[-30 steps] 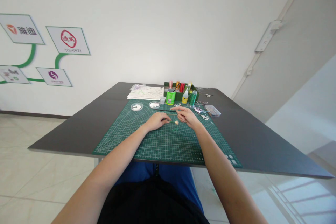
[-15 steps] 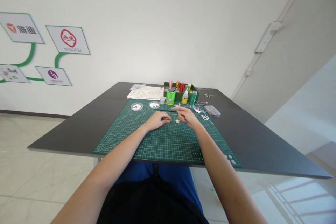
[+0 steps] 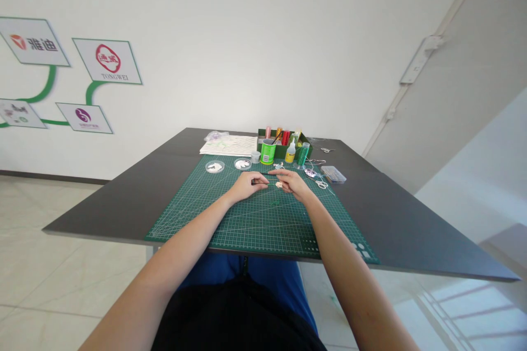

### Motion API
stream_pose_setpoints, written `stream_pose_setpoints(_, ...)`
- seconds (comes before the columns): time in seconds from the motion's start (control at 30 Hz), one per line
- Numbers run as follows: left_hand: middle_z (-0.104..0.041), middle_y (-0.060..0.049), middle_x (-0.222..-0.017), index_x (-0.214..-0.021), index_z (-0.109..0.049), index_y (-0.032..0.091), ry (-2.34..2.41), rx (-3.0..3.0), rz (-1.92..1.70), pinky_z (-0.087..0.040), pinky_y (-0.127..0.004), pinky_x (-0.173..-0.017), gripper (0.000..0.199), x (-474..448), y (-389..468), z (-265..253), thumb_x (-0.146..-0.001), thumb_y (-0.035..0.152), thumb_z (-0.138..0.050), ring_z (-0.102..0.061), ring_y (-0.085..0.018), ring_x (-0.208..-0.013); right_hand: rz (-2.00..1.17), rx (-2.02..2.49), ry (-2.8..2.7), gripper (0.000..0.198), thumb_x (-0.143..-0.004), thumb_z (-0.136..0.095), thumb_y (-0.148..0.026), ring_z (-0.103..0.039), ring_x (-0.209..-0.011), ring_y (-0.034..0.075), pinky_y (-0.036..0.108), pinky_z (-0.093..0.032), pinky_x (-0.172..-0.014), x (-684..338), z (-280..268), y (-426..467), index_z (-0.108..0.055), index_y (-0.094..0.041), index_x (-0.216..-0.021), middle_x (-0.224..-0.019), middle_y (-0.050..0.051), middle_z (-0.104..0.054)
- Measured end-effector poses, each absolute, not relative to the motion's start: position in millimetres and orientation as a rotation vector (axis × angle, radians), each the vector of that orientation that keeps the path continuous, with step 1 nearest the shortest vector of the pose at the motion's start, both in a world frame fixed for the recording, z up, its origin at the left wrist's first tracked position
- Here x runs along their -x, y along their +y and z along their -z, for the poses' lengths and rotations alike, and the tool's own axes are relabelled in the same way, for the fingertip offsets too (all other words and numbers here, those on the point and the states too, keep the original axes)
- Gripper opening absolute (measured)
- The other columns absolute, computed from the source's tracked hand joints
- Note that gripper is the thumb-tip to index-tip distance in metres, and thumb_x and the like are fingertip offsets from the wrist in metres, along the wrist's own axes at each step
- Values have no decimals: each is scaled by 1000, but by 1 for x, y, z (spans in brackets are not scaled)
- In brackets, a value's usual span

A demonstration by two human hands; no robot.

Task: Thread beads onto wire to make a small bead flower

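Observation:
My left hand is above the cutting mat, fingers pinched on a thin stem. At the stem's right end is a small pale flower, close by the fingertips of my right hand. On that hand the index finger points left while the other fingers are curled; whatever they hold, if anything, is too small to make out. Just beyond both hands lies a slim dark rod, partly hidden. Tiny green scraps lie on the mat nearer me.
Two shallow dishes with white contents stand at the mat's back left. Behind my hands are a green can, a glue bottle and a box of thread spools. Scissors and a clear case lie at right.
The flower and stem have risen slightly, away from me, and the flower is now closer to my right fingertips. My left hand has shifted a little; my right hand is nearly unmoved.

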State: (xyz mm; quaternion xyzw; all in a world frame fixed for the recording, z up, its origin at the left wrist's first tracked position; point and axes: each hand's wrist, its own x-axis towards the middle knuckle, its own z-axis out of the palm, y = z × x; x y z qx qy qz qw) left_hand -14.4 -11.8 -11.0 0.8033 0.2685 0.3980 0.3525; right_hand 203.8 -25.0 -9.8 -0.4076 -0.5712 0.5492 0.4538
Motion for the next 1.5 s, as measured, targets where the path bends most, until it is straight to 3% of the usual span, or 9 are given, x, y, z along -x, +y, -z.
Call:
stream_pose_setpoints(0.5, -65, 0, -69, -96, -74, 14, 672, -1912, -1178, -43, -24, -61, 27, 17, -7, 10, -77, 33, -78, -53, -10, -58, -1422, 1065, -1532, 46, -79, -62, -33, -24, -33, 7, 22, -15, -38, -204, 16, -23, -66, -8, -117, -38, -12, -35)
stream_pose_setpoints(0.93, -73, -6, -82, -99, -80, 17, 715, -1983, -1222, -42, -25, -61, 25, 19, -1, 13, -80, 32, -74, -55, -12, -63, -1517, 1036, -1599, 42, -81, -60, -27, -26, -34, 7, 22, -17, -39, -207, 19, -22, -67, -6, -117, -40, -11, -37)
stream_pose_setpoints(1.23, -68, -3, -66, -94, -79, 14, 743, -1774, -1250, -44, -26, -57, 32, 21, 8, 16, -71, 37, -80, -55, -12, -54, -1528, 992, -1575, 39, -83, -63, -29, -24, -36, 6, 22, -17, -40, -205, 13, -27, -68, -8, -116, -41, -11, -37)
stream_pose_setpoints(1.5, -69, -3, -69, -95, -79, 14, 707, -1528, -1348, -41, -24, -54, 37, 22, 8, 13, -66, 36, -84, -52, -11, -54, -1544, 849, -1432, 50, -83, -67, -31, -23, -40, 7, 23, -16, -42, -202, 3, -34, -64, -10, -128, -42, -11, -33)
